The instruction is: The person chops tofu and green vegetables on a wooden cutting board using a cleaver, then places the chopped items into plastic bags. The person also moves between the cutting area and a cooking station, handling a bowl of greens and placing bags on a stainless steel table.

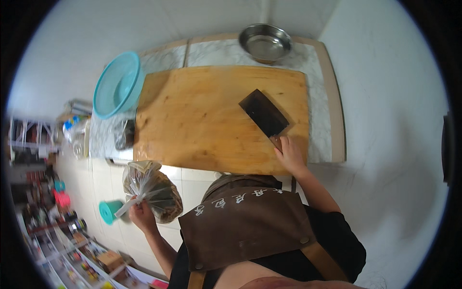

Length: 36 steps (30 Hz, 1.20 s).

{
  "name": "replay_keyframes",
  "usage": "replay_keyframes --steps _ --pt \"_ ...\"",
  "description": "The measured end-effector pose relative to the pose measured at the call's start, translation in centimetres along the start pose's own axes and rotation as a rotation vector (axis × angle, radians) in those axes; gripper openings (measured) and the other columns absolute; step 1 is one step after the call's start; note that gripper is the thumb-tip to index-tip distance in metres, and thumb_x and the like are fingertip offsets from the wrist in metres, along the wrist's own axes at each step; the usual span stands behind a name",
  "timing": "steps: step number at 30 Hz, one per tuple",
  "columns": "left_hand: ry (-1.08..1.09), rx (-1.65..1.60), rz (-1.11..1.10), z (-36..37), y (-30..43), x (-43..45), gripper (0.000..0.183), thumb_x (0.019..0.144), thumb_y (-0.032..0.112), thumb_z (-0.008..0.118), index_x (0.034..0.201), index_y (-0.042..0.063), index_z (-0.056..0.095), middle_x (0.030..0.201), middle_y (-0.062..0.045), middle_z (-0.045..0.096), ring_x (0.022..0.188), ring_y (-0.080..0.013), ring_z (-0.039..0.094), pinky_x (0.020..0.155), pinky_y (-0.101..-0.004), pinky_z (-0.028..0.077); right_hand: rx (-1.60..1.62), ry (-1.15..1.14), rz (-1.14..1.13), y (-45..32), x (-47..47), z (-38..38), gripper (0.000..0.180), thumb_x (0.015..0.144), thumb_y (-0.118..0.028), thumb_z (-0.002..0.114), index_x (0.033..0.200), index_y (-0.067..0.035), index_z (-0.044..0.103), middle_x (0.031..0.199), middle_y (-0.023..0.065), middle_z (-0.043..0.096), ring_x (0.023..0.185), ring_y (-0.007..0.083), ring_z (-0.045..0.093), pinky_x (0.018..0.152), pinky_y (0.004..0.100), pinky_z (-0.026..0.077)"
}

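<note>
By its gathered neck, my left hand (141, 213) grips a clear plastic bag (158, 198). Brownish contents fill the bag, but I cannot tell what they are. It hangs off the near left corner of a large wooden cutting board (202, 123). At the board's right side, my right hand (289, 153) has its fingers around the wooden handle of a cleaver (265, 112). The dark, broad blade lies over the board and points away from me to the upper left.
Left of the board, a turquoise plastic basin (117, 86) leans tilted near a small dark plastic-wrapped bundle (124, 134). A stainless steel bowl (265, 42) stands at the back of the marble-patterned table (319, 126). A green bucket (110, 211) is on the floor; shelves (90, 263) hold goods at lower left.
</note>
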<state>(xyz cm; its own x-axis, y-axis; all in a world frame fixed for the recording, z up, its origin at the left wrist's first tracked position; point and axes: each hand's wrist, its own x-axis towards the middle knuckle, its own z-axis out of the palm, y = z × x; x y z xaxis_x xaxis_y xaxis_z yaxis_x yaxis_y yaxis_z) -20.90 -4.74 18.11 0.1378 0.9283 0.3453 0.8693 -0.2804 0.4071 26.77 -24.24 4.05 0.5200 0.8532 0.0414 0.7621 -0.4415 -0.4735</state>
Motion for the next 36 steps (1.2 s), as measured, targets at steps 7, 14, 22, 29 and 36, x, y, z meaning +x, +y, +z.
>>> replay_keyframes --steps 7,14,22,29,36 --pt "0.084 -0.017 -0.359 -3.7 -7.1 -9.4 0.014 0.089 0.006 0.061 0.099 -0.002 0.065 0.084 -0.018 0.067 0.075 -0.0314 0.064 0.069 -0.0393 0.05 -0.026 -0.126 -0.209 -1.9 7.6 1.5 0.043 0.084 -0.021 0.07 0.118 -0.001 0.054 0.114 0.0203 0.056 0.105 0.0407 0.056 0.088 0.0462 0.047" --pt "0.214 0.001 -0.63 -5.7 -13.9 -17.3 0.014 0.089 0.008 0.061 0.1 -0.001 0.065 0.083 -0.019 0.066 0.076 -0.0332 0.065 0.069 -0.0405 0.049 -0.122 -0.042 -0.32 -8.3 9.8 0.9 0.035 0.086 -0.019 0.07 0.116 -0.004 0.06 0.113 0.0183 0.056 0.103 0.0373 0.057 0.086 0.0442 0.048" --pt "0.244 0.144 -0.755 -8.6 -22.2 -23.0 0.016 0.087 0.01 0.063 0.099 0.0 0.065 0.088 -0.02 0.064 0.082 -0.0404 0.062 0.072 -0.0449 0.048 0.355 -0.203 -0.635 -32.3 13.3 10.2 0.017 0.09 -0.016 0.062 0.099 -0.002 0.065 0.092 0.0176 0.064 0.086 0.0347 0.064 0.073 0.0406 0.049" --pt "0.376 0.174 -0.792 -11.0 -26.0 -29.0 0.016 0.085 0.008 0.061 0.098 -0.001 0.065 0.091 -0.02 0.064 0.084 -0.04 0.06 0.075 -0.0448 0.047 0.432 -0.29 -0.524 -47.8 19.3 22.1 0.033 0.091 -0.033 0.064 0.099 -0.001 0.066 0.088 0.0205 0.069 0.084 0.0366 0.066 0.073 0.0437 0.05" --pt "0.44 0.258 -1.143 -12.2 -24.3 -34.9 0.025 0.084 0.009 0.059 0.106 -0.003 0.066 0.097 -0.022 0.065 0.089 -0.0406 0.062 0.08 -0.0456 0.048 0.113 -0.27 -0.354 -53.7 24.7 29.0 0.067 0.082 -0.057 0.067 0.106 0.004 0.068 0.109 0.0287 0.067 0.105 0.0421 0.064 0.089 0.0465 0.049"
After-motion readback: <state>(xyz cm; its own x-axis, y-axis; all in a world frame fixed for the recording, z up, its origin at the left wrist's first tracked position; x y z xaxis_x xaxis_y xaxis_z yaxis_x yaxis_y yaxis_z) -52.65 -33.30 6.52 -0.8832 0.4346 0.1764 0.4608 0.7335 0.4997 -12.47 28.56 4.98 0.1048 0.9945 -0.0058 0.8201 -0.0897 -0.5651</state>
